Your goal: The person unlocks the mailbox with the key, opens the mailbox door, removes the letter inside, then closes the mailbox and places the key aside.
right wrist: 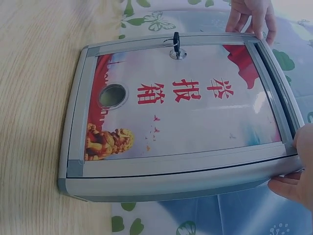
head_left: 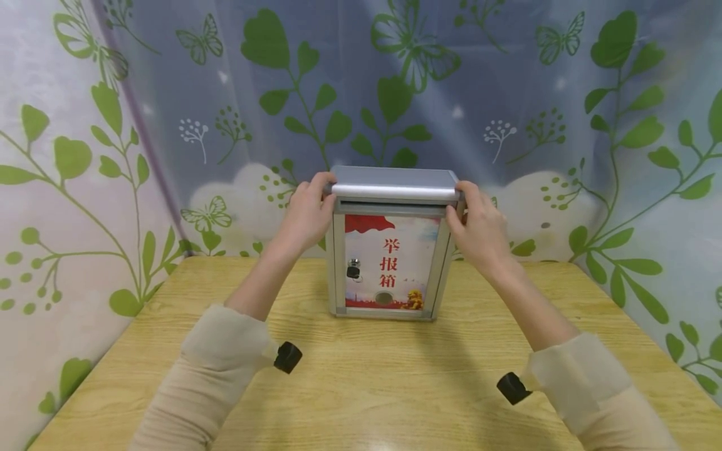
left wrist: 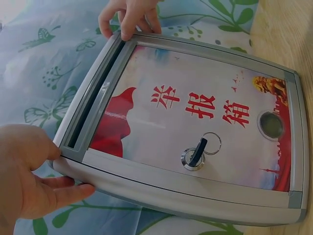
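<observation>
Here we go: my left grip [head_left: 309, 212] is pinching the ten o'clock corner of the metal box [head_left: 414, 254], which is resting at twelve o'clock on the tabletop [head_left: 366, 382]. I'm steadying or placing it, I'd judge; the next move is probably needing an even hold. At its nine o'clock, a key [left wrist: 198, 152] is sitting in the lock [left wrist: 190, 165]. Red characters [head_left: 388, 263] are reading 举报箱, "report box"; no brand's showing. My right grip [head_left: 482, 224] is clasping the two o'clock corner.
</observation>
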The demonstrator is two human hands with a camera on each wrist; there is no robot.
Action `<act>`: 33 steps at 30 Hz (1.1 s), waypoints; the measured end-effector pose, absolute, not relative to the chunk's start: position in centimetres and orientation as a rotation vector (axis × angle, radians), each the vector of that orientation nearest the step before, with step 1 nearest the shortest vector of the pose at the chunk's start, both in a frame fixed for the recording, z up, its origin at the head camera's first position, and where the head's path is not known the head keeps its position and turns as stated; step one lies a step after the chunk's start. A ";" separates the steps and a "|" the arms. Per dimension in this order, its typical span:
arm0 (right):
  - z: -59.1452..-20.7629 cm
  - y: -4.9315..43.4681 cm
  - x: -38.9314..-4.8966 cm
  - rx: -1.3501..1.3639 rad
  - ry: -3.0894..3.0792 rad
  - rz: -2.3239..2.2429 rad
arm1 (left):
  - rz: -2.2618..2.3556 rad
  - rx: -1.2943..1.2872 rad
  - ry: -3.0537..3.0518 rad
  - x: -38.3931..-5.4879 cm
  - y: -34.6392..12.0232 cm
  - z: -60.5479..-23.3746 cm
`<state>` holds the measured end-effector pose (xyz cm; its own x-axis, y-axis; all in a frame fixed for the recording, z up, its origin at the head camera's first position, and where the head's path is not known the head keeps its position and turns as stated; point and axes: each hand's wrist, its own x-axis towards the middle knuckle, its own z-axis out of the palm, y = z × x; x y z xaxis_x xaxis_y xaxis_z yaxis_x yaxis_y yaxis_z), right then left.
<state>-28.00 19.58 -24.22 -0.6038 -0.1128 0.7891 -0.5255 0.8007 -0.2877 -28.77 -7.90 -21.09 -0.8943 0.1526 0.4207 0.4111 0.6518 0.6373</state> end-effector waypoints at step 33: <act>-24.7 20.6 -26.7 0.457 -2.194 0.498 | -0.003 -1.069 -2.411 -30.6 -8.7 -17.6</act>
<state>-26.69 20.60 -24.66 -0.5968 -0.1540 0.7875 -0.4788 0.8558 -0.1956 -30.65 -8.72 -17.63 -0.5676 0.6945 0.4422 0.6955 0.6919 -0.1938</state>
